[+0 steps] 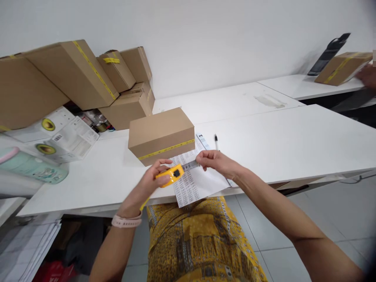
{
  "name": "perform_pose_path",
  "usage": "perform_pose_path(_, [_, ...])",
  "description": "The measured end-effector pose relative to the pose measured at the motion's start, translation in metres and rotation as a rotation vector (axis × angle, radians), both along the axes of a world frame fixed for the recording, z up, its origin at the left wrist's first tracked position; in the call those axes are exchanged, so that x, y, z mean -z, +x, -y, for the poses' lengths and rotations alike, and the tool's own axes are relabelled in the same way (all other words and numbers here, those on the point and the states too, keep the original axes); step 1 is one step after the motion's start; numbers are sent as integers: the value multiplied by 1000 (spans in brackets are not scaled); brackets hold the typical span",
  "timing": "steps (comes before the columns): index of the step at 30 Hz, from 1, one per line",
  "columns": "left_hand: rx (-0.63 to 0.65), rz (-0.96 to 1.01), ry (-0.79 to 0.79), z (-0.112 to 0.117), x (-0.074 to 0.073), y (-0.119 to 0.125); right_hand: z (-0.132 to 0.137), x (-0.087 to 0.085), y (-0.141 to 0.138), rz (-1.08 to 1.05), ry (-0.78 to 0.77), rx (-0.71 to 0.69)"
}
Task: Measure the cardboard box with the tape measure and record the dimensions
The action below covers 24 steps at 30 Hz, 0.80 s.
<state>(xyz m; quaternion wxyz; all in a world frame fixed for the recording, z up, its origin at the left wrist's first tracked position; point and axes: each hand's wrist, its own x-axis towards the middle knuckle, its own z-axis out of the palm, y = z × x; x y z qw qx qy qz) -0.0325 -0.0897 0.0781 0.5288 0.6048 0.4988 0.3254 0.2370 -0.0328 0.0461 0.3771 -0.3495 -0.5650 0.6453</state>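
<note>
My left hand (155, 174) is wrapped round the yellow case of a tape measure (170, 175). A short length of its blade sticks out to the right, and my right hand (213, 160) pinches the blade's end. Both hands are above printed sheets of paper (188, 188) at the table's front edge. Just behind the left hand sits a closed cardboard box (161, 135) with a yellow tape strip along its side. A pen (216, 141) lies beyond my right hand, beside the papers.
Several cardboard boxes (73, 74) are stacked at the left, behind white avocado-printed cartons (58, 133). A green tumbler (35, 164) lies at the left. Far right, another person's hand (367, 75) is at a taped box (342, 68) near a dark bottle (327, 55). White tabletop (279, 145) extends right.
</note>
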Motion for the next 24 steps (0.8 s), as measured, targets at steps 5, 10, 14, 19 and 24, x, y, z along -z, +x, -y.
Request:
perform_pose_path(5, [-204, -10, 97, -32, -49, -77, -72, -51, 15, -142, -34, 174])
perform_pose_path(10, [-469, -7, 73, -75, -85, -143, -148, -65, 7, -132, -43, 336])
perform_pose_path(14, [-479, -49, 29, -96, -90, -167, -178, -44, -16, 59, -12, 386])
perform_pose_path(19, [-419, -82, -2, -113, -78, -180, -189, -23, -34, 181, 21, 441])
perform_pose_path(24, [-438, -90, 41, -132, -65, -174, -186, -25, -41, 279, 34, 444])
